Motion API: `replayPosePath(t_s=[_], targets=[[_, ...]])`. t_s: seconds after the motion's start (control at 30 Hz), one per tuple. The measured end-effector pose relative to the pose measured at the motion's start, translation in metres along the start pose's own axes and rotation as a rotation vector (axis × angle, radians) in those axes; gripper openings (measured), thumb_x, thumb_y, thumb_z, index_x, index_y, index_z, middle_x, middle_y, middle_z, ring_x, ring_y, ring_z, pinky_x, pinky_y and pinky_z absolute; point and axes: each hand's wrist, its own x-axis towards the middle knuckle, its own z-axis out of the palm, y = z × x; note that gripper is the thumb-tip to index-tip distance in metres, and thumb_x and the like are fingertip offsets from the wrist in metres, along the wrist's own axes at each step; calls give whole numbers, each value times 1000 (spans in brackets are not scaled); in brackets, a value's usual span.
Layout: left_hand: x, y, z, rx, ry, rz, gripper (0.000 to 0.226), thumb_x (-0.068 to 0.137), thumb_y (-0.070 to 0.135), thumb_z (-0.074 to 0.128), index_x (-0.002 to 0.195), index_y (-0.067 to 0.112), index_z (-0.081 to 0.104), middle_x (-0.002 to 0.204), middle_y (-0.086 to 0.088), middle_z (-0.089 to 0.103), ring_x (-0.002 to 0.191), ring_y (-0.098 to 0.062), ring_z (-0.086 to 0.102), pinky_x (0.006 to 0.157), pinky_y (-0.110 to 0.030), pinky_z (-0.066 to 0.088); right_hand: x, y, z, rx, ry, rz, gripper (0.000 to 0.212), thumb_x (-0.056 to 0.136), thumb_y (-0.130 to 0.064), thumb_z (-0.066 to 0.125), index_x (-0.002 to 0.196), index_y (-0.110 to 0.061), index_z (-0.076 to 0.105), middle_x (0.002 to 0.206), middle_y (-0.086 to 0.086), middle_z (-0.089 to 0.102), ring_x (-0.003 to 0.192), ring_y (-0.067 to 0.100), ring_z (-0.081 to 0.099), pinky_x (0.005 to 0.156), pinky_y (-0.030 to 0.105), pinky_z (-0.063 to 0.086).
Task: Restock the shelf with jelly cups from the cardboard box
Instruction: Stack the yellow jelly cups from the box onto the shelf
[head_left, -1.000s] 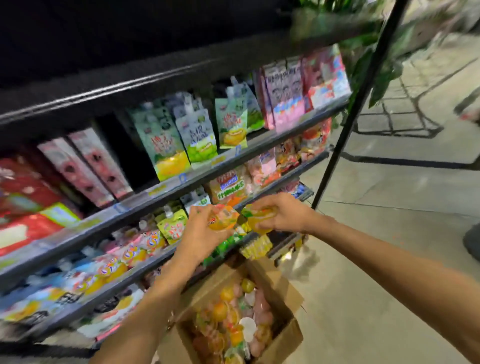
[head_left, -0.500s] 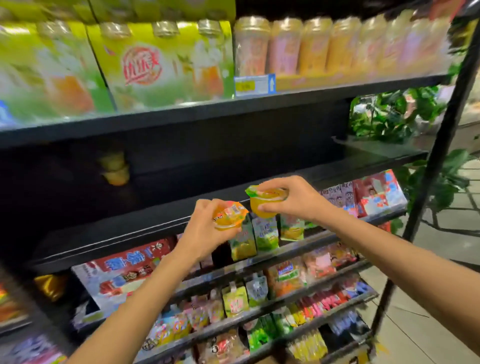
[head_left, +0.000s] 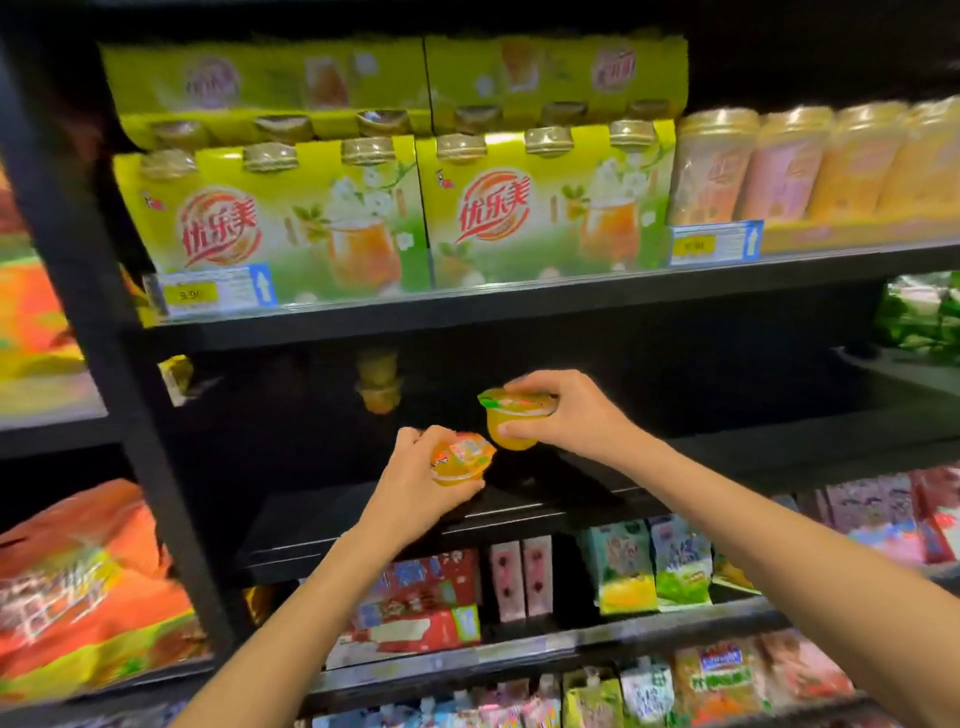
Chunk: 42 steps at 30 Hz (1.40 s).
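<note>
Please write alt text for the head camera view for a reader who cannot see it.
Two hands each hold a jelly cup over a dark, mostly bare shelf: the left hand an orange cup, the right hand a yellow cup. Green drink multipacks fill the shelf above.

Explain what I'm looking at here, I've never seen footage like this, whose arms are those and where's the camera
No machine here: the arms belong to a person, and the one camera is worn on their head, looking forward and down, so you see what they see. They face a black store rack. The left hand grips an orange jelly cup; the right hand holds a yellow jelly cup, fingers on its lid. Both are over a dark, mostly bare shelf, where a small stack of cups sits far back. Above stand green drink boxes; below are snack packets.
</note>
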Motion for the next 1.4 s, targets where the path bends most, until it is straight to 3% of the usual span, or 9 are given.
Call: replayPosePath(t_s=[0.1, 0.2, 0.3, 0.4, 0.53, 0.7, 1.1, 1.4], targets=[[6, -23, -7, -2, 30, -46, 55, 67, 43, 84, 112, 33, 54, 101, 3, 44, 88, 1, 49, 73, -5, 38, 27, -9, 25, 16, -31, -23, 53, 66, -40, 87, 114, -23, 73, 103, -12, 73, 95, -6, 66, 83, 16, 51], [14, -45, -13, -14, 28, -130, 69, 64, 54, 82, 121, 27, 53, 109, 1, 53, 94, -5, 55, 81, -15, 47, 46, -15, 49, 53, -52, -24, 53, 64, -46, 83, 112, -27, 73, 104, -14, 73, 95, -3, 67, 84, 22, 54], [20, -60, -22, 20, 7, -201, 63, 65, 57, 80, 108, 19, 56, 108, -1, 59, 92, -11, 60, 79, -29, 53, 62, -22, 71, 103, -70, -1, 47, 67, -36, 87, 112, -28, 73, 106, -12, 73, 96, 0, 67, 87, 25, 56], [23, -68, -32, 29, -33, -207, 48, 71, 50, 80, 100, 24, 51, 105, 1, 55, 92, -11, 57, 70, -24, 45, 76, -31, 93, 122, -132, 29, 49, 70, -31, 88, 116, -27, 72, 114, -10, 70, 101, 2, 65, 91, 23, 53], [29, -85, -36, 12, -51, -238, 54, 70, 52, 80, 103, 14, 59, 91, 1, 64, 82, -10, 63, 75, -34, 55, 93, -44, 118, 91, -181, 47, 55, 68, -32, 89, 119, -23, 70, 123, -7, 67, 109, 7, 64, 98, 28, 51], [32, -101, -42, -75, -19, -247, 63, 70, 45, 82, 117, 19, 49, 105, 0, 62, 92, -11, 61, 72, -19, 47, 101, -54, 132, 59, -180, 18, 51, 70, -31, 88, 117, -20, 70, 122, -5, 67, 110, 11, 63, 100, 35, 51], [46, -111, -49, -129, -21, -359, 77, 67, 33, 86, 130, 20, 44, 124, -4, 56, 114, -23, 56, 100, -41, 47, 112, -62, 151, 3, -155, -38, 46, 75, -28, 84, 117, -17, 69, 118, -3, 69, 108, 11, 63, 100, 33, 50], [53, -111, -49, -279, -6, -454, 75, 64, 14, 89, 125, 19, 46, 118, -3, 58, 109, -22, 59, 98, -43, 50, 107, -61, 159, 83, -93, -22, 44, 75, -25, 84, 117, -21, 69, 116, -7, 69, 107, 7, 63, 98, 26, 50]])
